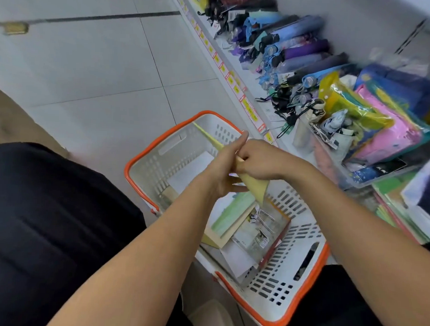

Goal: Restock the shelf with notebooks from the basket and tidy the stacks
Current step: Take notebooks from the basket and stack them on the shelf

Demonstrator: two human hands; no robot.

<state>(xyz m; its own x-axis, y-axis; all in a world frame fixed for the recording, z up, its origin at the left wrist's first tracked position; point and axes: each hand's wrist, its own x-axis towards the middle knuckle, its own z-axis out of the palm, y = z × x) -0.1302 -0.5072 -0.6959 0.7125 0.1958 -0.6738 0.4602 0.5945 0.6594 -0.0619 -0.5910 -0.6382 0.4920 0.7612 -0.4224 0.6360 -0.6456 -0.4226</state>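
Above a white basket (287, 282) with an orange rim, the left hand (223, 173) and right hand (260, 162) both grasp a thin yellow notebook (253, 185); the shelf (251, 83) runs along the right.

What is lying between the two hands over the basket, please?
In the head view, a thin yellow notebook, seen edge-on, is held between the left hand and right hand.

Shelf stacks (402, 213) blurred, cut off at right — covers unreadable.
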